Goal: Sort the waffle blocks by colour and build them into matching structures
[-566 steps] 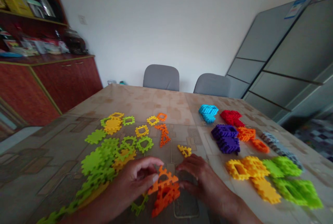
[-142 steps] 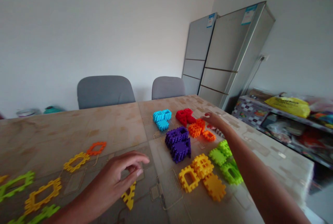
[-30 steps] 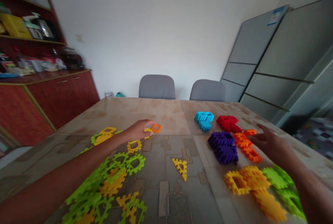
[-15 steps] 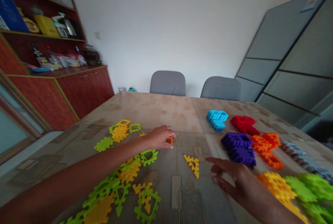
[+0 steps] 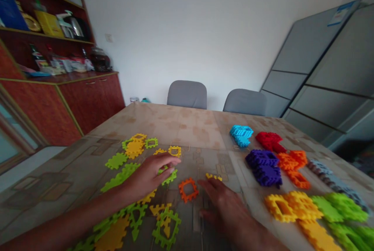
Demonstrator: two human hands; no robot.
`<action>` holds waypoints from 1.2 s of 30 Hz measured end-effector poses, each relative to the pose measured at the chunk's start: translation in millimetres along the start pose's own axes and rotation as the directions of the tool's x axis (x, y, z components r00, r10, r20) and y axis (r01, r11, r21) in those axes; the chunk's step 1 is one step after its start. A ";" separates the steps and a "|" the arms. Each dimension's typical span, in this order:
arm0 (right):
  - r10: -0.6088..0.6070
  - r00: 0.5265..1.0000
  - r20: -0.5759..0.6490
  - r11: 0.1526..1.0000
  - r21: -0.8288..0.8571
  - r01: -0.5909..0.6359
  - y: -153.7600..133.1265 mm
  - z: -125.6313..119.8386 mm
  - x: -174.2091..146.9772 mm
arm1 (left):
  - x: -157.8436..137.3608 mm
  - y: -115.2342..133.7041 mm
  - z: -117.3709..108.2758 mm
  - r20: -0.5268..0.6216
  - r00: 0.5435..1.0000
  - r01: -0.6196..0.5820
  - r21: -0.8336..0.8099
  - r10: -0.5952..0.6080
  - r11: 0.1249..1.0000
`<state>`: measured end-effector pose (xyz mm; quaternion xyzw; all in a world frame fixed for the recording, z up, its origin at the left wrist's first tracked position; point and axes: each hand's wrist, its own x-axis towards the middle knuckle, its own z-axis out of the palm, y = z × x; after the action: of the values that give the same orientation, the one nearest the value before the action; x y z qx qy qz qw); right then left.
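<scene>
An orange square-framed puzzle tile lies flat on the table between my hands. My left hand is open over the green and yellow tiles, its thumb apart from the fingers and nothing in it. Beneath its fingers a green hollow tile is partly covered. To the right of the orange tile my right hand is open, fingertips close to the tile's edge. Behind those fingers a yellow triangular tile shows only its upper edge.
Loose green tiles and yellow tiles spread across the left. On the right stand stacks sorted by colour: light blue, red, purple, orange, yellow, green and grey. Two grey chairs stand behind the table.
The orange tile has left my left hand and lies nearer me on the table. My left hand has drawn back leftward, uncovering a yellow square tile; my right hand has moved left over the yellow triangle.
</scene>
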<state>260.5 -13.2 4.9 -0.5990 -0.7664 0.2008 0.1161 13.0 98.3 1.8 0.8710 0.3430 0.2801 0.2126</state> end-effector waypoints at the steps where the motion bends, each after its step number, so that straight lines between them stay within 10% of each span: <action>1: 0.015 1.000 0.009 1.000 -0.023 -0.015 -6.1 2.0 4.5 | -6.0 -4.9 -7.3 -0.019 1.000 0.010 0.005 -0.010 1.000; 9: 0.126 0.991 0.048 0.966 -0.234 -0.112 -46.9 15.3 46.6 | -61.9 -53.2 -17.8 -0.110 0.994 0.020 0.208 0.003 0.978; 19: -0.002 0.996 0.089 0.980 -0.197 0.020 -24.5 0.5 26.7 | -60.8 -52.7 -2.2 -0.036 0.997 -0.057 0.243 0.068 0.968; 26: -0.461 0.868 0.184 0.832 -0.253 0.495 -11.9 -13.6 23.8 | -61.7 -74.9 1.7 -0.014 0.991 -0.122 0.292 0.132 0.949; 36: -0.210 0.973 -0.096 0.970 -0.147 0.195 3.8 -33.9 4.6 | -69.7 -80.8 14.5 -0.077 0.996 -0.029 0.246 0.049 0.969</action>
<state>276.8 -2.3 33.2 -0.5342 -0.8280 0.1013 0.1368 -58.9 100.2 -78.4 0.8848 0.3663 0.2755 0.0837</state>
